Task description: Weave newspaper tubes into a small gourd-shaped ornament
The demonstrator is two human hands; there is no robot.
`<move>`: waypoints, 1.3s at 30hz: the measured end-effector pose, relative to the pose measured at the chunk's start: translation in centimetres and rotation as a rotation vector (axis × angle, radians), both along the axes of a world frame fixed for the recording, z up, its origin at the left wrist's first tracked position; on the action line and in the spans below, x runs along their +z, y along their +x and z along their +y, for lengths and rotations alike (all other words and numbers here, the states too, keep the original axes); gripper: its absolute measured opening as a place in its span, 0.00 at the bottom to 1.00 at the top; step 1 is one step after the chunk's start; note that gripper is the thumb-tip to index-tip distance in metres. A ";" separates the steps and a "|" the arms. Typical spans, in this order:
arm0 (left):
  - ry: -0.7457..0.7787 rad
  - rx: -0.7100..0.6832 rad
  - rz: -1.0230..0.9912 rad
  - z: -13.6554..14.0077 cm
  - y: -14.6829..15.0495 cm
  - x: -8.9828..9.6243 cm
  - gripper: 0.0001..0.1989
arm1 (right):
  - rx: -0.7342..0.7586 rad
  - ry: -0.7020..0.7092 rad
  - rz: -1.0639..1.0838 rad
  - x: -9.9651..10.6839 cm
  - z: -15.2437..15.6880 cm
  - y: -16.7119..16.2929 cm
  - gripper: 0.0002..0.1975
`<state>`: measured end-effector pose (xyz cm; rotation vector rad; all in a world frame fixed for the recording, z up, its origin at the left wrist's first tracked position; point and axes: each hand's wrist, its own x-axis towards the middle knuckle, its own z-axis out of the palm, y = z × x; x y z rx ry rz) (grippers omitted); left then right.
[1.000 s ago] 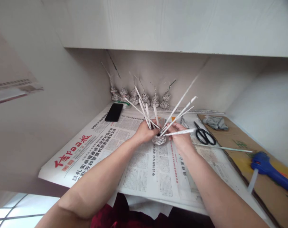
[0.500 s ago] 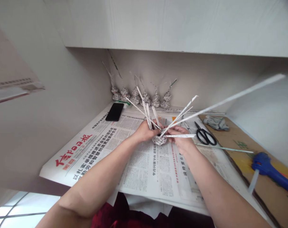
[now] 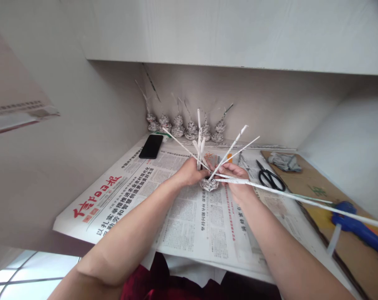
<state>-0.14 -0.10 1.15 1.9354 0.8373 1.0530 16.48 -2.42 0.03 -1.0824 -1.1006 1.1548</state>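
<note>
A small round basket-like piece woven from rolled newspaper (image 3: 209,185) sits between my hands, just above the newspaper sheet or resting on it. Several white paper tubes stick up and out from its rim. My left hand (image 3: 189,172) is closed around its left side, thumb at the rim beside the upright tubes. At the right rim, my right hand (image 3: 238,183) has its fingers curled by the tube bases, partly hidden behind them. One long paper tube (image 3: 282,191) runs from the weave across that hand toward the right edge. Exactly which tube the right fingers pinch is hard to see.
Several finished gourd-shaped woven pieces (image 3: 190,131) line the back wall. A black phone (image 3: 151,146) lies at left on the newspaper (image 3: 176,225). To the right are black scissors (image 3: 272,180), cardboard (image 3: 304,179), a crumpled grey cloth (image 3: 284,161) and a blue glue gun (image 3: 360,231). A shelf overhangs above.
The long paper tube has swung down from pointing up and right to lying low across my right hand. The upright tubes have shifted slightly right; my left hand stays in place.
</note>
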 end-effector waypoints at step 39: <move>-0.151 0.273 -0.060 0.2 0.5 -0.5 0.08 | -0.080 0.139 -0.252 -1.8 0.5 -0.1 0.11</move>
